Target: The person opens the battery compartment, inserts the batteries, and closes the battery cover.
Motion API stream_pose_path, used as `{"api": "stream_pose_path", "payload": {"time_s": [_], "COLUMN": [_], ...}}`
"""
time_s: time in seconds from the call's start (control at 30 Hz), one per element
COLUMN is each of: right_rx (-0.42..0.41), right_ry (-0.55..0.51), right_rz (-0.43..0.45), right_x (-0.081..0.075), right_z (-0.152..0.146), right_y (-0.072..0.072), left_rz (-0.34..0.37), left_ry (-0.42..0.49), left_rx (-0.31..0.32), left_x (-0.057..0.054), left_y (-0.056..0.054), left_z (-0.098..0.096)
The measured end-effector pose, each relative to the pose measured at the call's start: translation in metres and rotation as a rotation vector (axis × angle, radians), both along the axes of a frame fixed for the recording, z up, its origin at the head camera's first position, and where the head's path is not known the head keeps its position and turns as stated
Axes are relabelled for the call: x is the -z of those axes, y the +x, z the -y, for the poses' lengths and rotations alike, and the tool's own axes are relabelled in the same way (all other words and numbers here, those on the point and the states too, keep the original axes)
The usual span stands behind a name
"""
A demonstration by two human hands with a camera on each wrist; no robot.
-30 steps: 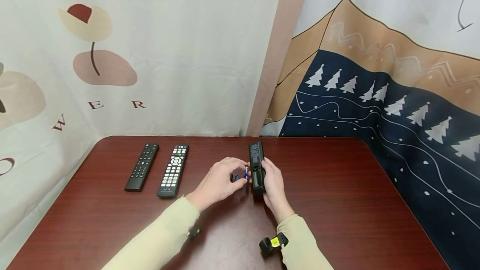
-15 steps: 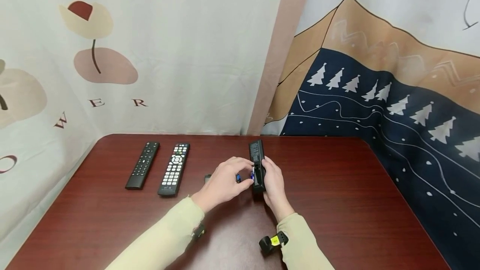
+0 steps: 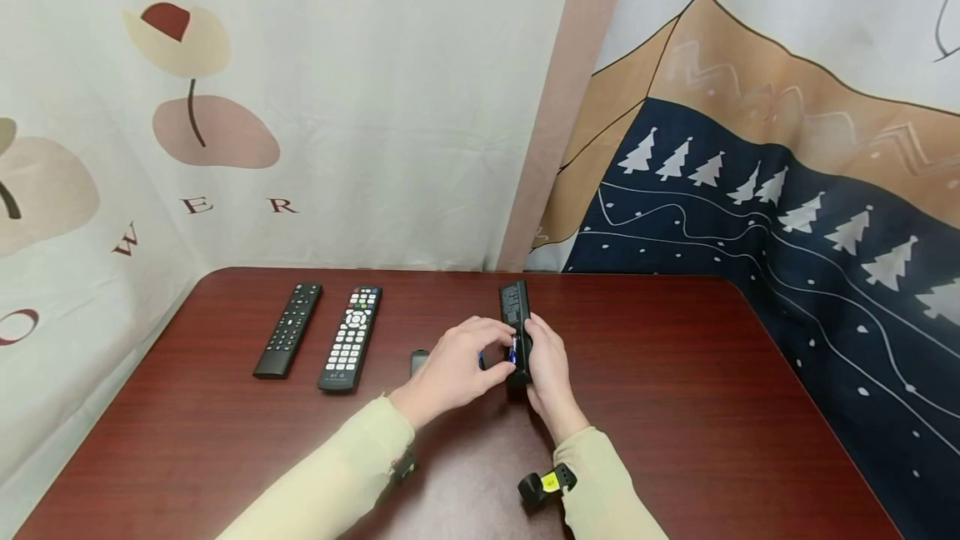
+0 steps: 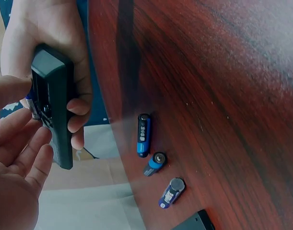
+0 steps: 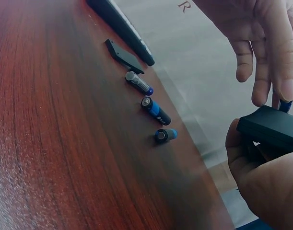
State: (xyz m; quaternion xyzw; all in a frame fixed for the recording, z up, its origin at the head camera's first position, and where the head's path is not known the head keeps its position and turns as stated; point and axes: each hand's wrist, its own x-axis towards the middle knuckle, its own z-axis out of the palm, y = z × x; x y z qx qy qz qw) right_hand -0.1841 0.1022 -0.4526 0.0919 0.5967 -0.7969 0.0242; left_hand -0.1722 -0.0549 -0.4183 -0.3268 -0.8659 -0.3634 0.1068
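Observation:
My right hand grips a black remote control from its right side, back turned up and battery compartment uncovered. Between the thumb and fingers of my left hand is a blue and silver battery, held at the compartment opening. In the left wrist view that battery is partly hidden by fingers; how far in it sits I cannot tell. Three loose batteries lie on the table: one black and blue battery, a second such battery, and a purple and silver battery.
A small dark battery cover lies past the loose batteries, partly behind my left hand in the head view. Farther left rest a black remote and a remote with white buttons. Curtains stand behind the reddish-brown table.
My left hand has moved right with the battery, from beside the remote to its compartment opening. The cover has come into sight behind that hand. My right hand keeps the remote in place.

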Motion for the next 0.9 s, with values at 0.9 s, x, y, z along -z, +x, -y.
{"api": "stream_pose_path", "payload": {"time_s": [0.9], "right_rx": [-0.009], "right_ry": [-0.028], "right_rz": [-0.022], "right_x": [-0.0038], "right_z": [-0.0009], "right_y": [0.0009], "left_rz": [0.028], "left_ry": [-0.033], "left_rx": [0.015], "left_x": [0.0008], "left_y": [0.0025], "left_z": [-0.007]}}
